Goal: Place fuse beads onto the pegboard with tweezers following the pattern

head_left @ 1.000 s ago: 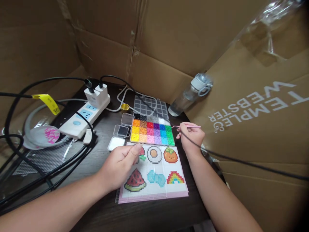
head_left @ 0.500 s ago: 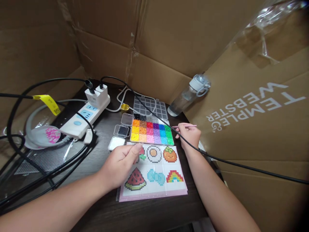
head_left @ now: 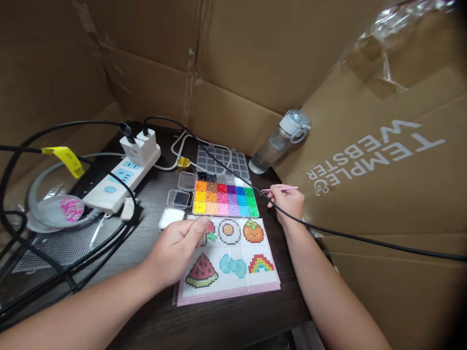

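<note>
Pink bent-tip tweezers [head_left: 290, 188] are pinched in my right hand [head_left: 287, 201], just right of the bead box; their tip is near the box's right edge. My left hand [head_left: 182, 250] is closed, thumb on top, over the upper left of the pattern sheet [head_left: 237, 248]; what its curled fingers hold, if anything, is hidden. The sheet shows pixel pictures, among them a watermelon slice, a fried egg, an orange fruit and a rainbow. Behind it lies the bead box [head_left: 226, 214], its compartments full of coloured beads.
Small clear boxes [head_left: 178, 198] and one with white contents [head_left: 172, 217] sit left of the bead box. A gridded lid [head_left: 223, 160] and water bottle [head_left: 279, 141] stand behind. A black cable [head_left: 339, 231] crosses before my right wrist. A power strip [head_left: 109, 189] lies left; cardboard walls surround the table.
The view has shifted slightly, so most things appear a little further left. My right hand with the tweezers has drawn slightly right of the bead box. My left hand stays over the sheet.
</note>
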Tool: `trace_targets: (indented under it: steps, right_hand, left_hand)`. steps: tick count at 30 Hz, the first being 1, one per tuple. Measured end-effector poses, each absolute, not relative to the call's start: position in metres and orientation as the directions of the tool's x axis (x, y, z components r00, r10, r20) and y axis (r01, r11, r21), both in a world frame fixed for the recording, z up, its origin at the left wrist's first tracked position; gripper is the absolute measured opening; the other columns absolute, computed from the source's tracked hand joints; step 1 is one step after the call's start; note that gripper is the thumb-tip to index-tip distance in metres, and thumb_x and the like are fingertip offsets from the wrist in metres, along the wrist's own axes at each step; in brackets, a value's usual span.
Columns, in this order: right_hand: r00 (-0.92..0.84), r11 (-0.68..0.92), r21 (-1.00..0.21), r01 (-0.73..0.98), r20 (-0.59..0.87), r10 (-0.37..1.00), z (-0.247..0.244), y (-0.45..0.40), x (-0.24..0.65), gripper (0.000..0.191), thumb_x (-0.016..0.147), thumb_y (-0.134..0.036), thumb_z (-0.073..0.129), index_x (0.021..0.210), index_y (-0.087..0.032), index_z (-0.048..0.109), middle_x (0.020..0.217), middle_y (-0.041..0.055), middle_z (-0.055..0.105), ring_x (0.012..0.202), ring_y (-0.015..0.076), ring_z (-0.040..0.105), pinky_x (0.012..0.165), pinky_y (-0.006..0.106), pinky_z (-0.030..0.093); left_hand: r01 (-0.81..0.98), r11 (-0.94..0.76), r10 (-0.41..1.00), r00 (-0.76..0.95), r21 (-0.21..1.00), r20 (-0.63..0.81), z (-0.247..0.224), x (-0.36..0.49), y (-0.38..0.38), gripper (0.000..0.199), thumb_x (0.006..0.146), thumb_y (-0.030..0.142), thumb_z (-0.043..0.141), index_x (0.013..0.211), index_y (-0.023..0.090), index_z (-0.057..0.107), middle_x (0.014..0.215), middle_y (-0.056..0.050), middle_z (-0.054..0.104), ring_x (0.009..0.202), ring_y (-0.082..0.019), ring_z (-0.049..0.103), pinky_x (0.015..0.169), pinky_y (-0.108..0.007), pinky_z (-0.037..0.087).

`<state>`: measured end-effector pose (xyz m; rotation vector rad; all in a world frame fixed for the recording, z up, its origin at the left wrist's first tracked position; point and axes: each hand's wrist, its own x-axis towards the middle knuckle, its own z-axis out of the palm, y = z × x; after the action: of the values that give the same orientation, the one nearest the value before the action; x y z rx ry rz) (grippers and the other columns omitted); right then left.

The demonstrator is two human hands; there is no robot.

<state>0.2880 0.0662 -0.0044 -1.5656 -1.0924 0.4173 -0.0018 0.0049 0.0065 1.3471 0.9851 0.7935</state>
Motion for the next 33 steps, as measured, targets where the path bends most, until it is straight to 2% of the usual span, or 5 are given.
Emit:
trace_targets:
  steps: [7, 12, 16, 25, 33]
  right_hand:
    - [0.3, 0.078, -0.901, 0.427, 0.223, 0.927, 0.007, 0.057, 0.307, 0.022, 0.07, -0.034, 0.067, 0.073, -0.012, 0.068, 0.063, 0.0033, 0.067, 0.045, 0.0092, 0.055, 0.046, 0.021, 0.045]
    - [0.158, 0.118, -0.91, 0.397, 0.194, 0.968, 0.006, 0.057, 0.317, 0.026, 0.071, -0.039, 0.067, 0.078, -0.014, 0.071, 0.08, 0.0059, 0.071, 0.056, 0.0102, 0.059, 0.056, 0.024, 0.049]
    - [0.061, 0.139, -0.913, 0.384, 0.176, 0.983, 0.004, 0.057, 0.318, 0.024, 0.072, -0.038, 0.066, 0.079, -0.016, 0.073, 0.081, 0.0052, 0.072, 0.057, 0.0102, 0.057, 0.057, 0.023, 0.048]
    - [0.044, 0.13, -0.91, 0.393, 0.16, 0.986, 0.002, 0.058, 0.319, 0.029, 0.073, -0.041, 0.063, 0.083, -0.017, 0.073, 0.085, 0.0069, 0.073, 0.05, 0.0088, 0.048, 0.05, 0.022, 0.041]
    - [0.071, 0.145, -0.891, 0.43, 0.194, 0.978, 0.001, 0.058, 0.317, 0.029, 0.076, -0.04, 0.06, 0.081, -0.016, 0.074, 0.075, 0.0056, 0.072, 0.048, 0.0079, 0.043, 0.046, 0.021, 0.035]
  left_hand:
    - [0.118, 0.151, 0.903, 0.388, 0.981, -0.186, 0.003, -0.003, 0.004, 0.053, 0.087, 0.057, 0.037, 0.05, 0.019, 0.035, 0.048, 0.004, 0.029, 0.047, -0.011, 0.028, 0.046, -0.024, 0.026]
    - [0.106, 0.188, 0.9, 0.38, 0.977, -0.214, -0.003, -0.005, 0.004, 0.051, 0.087, 0.055, 0.039, 0.051, 0.019, 0.033, 0.049, 0.004, 0.027, 0.047, -0.011, 0.026, 0.044, -0.024, 0.026]
    - [0.13, 0.155, 0.91, 0.368, 0.979, -0.193, -0.002, -0.004, 0.005, 0.05, 0.087, 0.052, 0.042, 0.051, 0.019, 0.034, 0.049, 0.003, 0.03, 0.047, -0.011, 0.028, 0.044, -0.023, 0.028]
    - [0.085, 0.189, 0.907, 0.367, 0.978, -0.207, -0.002, -0.002, 0.005, 0.052, 0.087, 0.055, 0.041, 0.051, 0.019, 0.033, 0.049, 0.004, 0.027, 0.047, -0.011, 0.026, 0.043, -0.023, 0.027]
    - [0.102, 0.175, 0.908, 0.368, 0.979, -0.201, -0.004, -0.005, 0.004, 0.048, 0.086, 0.049, 0.046, 0.051, 0.018, 0.035, 0.049, 0.004, 0.03, 0.047, -0.01, 0.027, 0.043, -0.022, 0.028]
